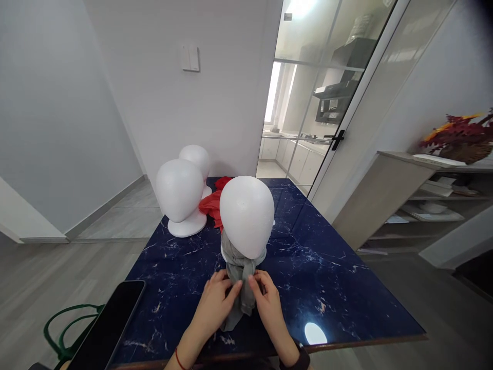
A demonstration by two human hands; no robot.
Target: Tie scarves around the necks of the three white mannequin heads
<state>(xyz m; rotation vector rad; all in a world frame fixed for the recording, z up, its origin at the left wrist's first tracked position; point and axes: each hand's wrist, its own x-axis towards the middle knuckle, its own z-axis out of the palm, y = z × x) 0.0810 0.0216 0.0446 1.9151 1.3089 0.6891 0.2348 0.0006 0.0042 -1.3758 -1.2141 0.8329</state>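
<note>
Grey scarf, white heads, blue marbled table
Scarf and heads are plain; white veins thread the table's dark blue. The cloth is bright red, the phone black, the flowers deep red and orange.

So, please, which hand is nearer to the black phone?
The left hand. It is to the right of the phone, at the near side of the grey scarf; the right hand is farther off, at the scarf's other side.

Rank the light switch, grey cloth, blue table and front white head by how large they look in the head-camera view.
Blue table
Front white head
Grey cloth, partly hidden
Light switch
</note>
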